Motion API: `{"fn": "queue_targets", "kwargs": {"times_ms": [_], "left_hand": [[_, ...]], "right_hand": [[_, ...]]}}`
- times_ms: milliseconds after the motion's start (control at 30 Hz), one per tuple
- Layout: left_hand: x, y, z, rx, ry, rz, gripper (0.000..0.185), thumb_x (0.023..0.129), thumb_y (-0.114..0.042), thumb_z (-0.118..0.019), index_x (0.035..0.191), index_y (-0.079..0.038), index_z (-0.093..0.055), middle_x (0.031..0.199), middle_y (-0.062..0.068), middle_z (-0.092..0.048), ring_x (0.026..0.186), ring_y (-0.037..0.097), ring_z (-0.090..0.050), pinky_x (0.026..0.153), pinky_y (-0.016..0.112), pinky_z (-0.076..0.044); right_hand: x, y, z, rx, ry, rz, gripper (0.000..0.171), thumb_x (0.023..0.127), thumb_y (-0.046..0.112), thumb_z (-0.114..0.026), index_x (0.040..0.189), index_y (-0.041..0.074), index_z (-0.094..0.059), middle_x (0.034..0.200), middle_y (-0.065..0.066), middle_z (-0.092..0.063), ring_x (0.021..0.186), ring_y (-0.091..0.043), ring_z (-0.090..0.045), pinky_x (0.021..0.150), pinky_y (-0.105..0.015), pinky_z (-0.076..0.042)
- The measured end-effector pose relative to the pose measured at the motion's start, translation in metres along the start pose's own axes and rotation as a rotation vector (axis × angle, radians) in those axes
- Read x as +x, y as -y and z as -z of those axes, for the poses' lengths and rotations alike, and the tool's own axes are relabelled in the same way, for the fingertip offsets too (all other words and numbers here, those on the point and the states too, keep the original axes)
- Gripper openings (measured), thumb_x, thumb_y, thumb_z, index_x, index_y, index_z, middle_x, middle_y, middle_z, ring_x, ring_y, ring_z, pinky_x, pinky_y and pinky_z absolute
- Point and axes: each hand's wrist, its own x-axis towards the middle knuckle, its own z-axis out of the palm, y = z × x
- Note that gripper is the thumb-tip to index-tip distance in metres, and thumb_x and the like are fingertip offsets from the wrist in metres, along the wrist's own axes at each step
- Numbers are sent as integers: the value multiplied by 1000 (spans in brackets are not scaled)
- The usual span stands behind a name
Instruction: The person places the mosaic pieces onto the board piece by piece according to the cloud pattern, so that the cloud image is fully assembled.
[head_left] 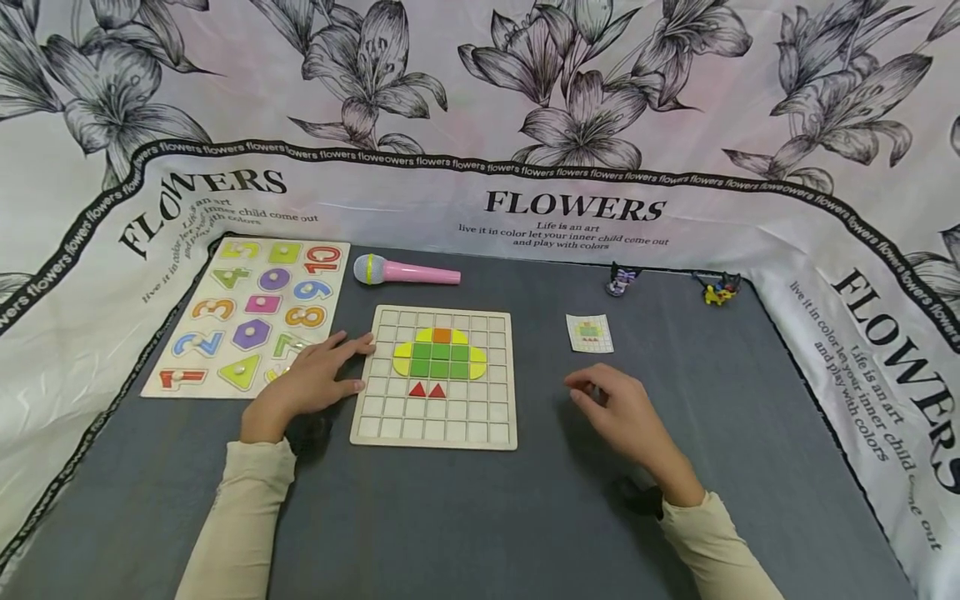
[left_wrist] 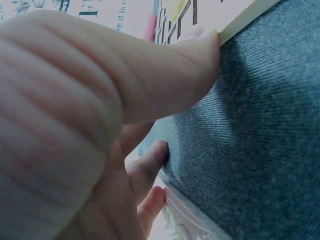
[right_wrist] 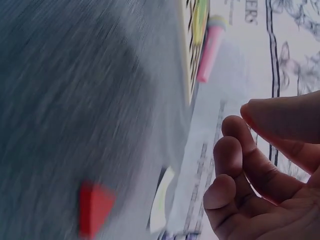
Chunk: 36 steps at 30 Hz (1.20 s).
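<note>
One wooden grid board [head_left: 435, 379] lies at the centre of the head view on the grey table cover [head_left: 480, 517], bearing one filled patch: six green squares, one orange square at the top, yellow pieces round the edge, and two red triangles [head_left: 427, 389] side by side just below. The left hand [head_left: 311, 379] rests at the board's left edge, fingers stretched out and loose, gripping nothing; in the left wrist view the thumb [left_wrist: 200, 55] presses against the board's rim. The right hand [head_left: 618, 412] hovers right of the board, well apart from it, fingers loosely curled and holding nothing. One loose red triangle [right_wrist: 95, 207] shows, blurred, on the cover in the lower left of the right wrist view.

One small pattern card [head_left: 589, 333] lies above the right hand. One pink toy microphone [head_left: 405, 271] lies just above the board's top edge. One number puzzle board [head_left: 251, 317], with ten coloured pieces, fills the upper left, its right edge near the left hand. Two small toy figures [head_left: 622, 279] [head_left: 720, 290] stand at the far edge, upper right. Bare cover stretches across the bottom of the frame and along the right side; floral cloth [head_left: 480, 100] rises on three sides.
</note>
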Motion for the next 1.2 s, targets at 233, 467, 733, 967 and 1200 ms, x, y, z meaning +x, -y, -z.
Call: {"fn": "queue_targets", "kwargs": {"times_ms": [233,467,733,967,1200], "left_hand": [[-3,-1,1,1,2,16,64,103,-19,-73,161,-6,-48,169,24,-35,158,52,-16,122,73,-13],[-4,0,2,7,-3,18,65,104,-20,-73,161,-7,-47,169,24,-34,158,52,-15,121,75,-15],[-3,1,2,-5,4,20,63,103,-20,-73,159,-6,-49,170,23,-34,159,52,-15,122,74,-13],[-1,1,1,-3,9,18,63,103,-21,-74,159,-7,-50,170,21,-34,159,52,-15,121,75,-14],[-1,1,0,-4,0,0,62,103,-18,-73,159,-5,-50,170,21,-35,159,51,-16,123,73,-12]], "right_hand": [[-23,-19,21,-42,36,-51,22,90,-7,-81,109,4,-78,93,4,-67,74,-10,-55,63,-31,-48],[-35,-30,30,-85,240,-127,20,92,0,-83,110,6,-76,101,3,-67,84,-11,-58,71,-34,-51],[-36,-34,29,-72,250,-131,20,91,-2,-83,94,11,-68,84,8,-56,72,-6,-51,61,-30,-46],[-32,-32,27,-48,235,-169,20,93,1,-81,88,15,-68,78,11,-63,68,-4,-55,61,-29,-48],[-25,-26,19,1,204,-152,20,95,1,-80,87,16,-71,79,12,-67,68,-4,-56,61,-27,-48]]}}
